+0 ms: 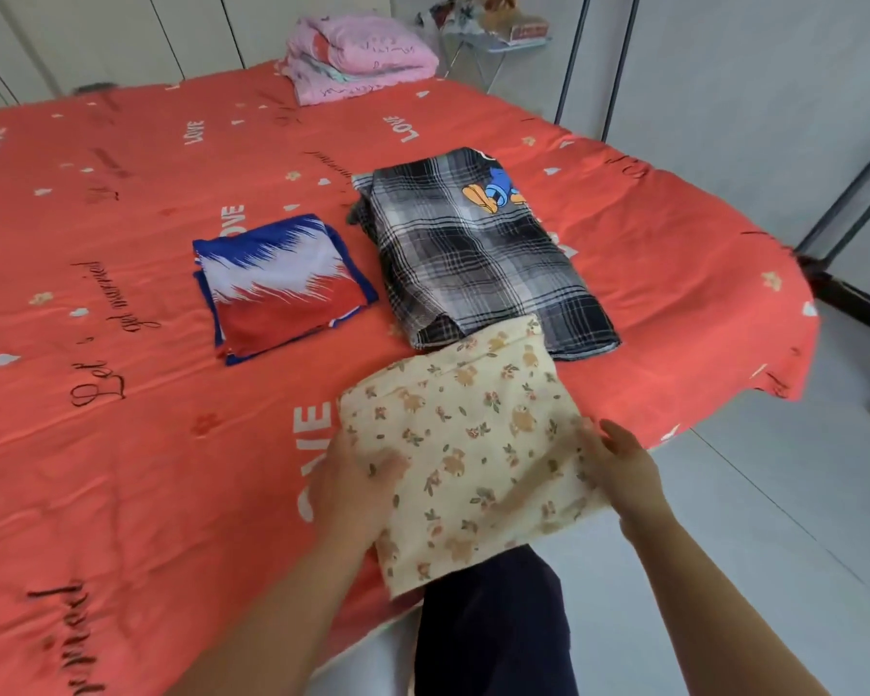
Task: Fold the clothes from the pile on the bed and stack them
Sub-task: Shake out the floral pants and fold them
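Floral cloth (473,444) lengthwise toward plaid shirt (483,258)

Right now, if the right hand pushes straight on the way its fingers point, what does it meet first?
Likely the plaid garment: the right hand, holding the floral cloth, points toward its near edge. Depth is unclear.

The person is wearing dark navy clothing (493,630), showing as plain, unpatterned fabric low in the view. The left forearm (272,610) and right forearm (714,605) are showing bare to the frame's edge, with the left grip (352,489) and right grip (624,469) uncovered too.
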`<state>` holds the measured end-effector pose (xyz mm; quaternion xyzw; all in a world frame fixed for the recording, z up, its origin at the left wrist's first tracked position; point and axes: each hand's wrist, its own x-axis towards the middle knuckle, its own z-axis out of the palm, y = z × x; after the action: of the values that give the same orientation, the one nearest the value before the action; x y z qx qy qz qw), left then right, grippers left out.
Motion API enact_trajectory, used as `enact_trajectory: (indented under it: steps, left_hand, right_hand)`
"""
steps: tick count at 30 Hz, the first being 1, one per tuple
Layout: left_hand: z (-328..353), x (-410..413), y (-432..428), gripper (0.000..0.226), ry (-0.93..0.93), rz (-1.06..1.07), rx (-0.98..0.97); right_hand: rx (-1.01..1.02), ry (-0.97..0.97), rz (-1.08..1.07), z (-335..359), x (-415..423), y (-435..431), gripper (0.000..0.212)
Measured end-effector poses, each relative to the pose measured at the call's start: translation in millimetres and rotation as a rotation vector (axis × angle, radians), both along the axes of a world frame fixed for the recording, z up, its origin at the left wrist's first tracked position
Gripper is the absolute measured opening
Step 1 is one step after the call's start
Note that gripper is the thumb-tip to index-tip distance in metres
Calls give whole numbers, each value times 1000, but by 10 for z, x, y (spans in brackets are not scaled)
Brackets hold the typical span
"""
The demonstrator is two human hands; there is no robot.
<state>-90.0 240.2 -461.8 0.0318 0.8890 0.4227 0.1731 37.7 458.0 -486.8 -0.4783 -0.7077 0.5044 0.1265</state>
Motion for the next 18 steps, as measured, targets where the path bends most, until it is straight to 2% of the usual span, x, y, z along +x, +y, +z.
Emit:
enact_trajectory:
  steps: [2,3,5,8,13,18]
  left_hand:
    - [-88,32,5,66,-180,105,133]
    - [-106,46,18,63,-250,139,193]
    - [-109,64,49,47,-338,164,296]
    - [27,36,7,25,-365,187,406]
    - [501,-425,-614,29,-264,124,388]
    - [928,-923,-1688,54,-234,-26,213]
  right_hand:
    - [-13,-62,53,-22,-75,16,56]
    - [-34,-92,75,-23,-115,18,57]
    - [-96,-132,128,-23,-169,3,44]
    - [-131,-165,194,55,-210,-31,26]
    - [-324,51,254,427,-320,-466,16]
    - [-565,214,374,581,-438,-1545,14]
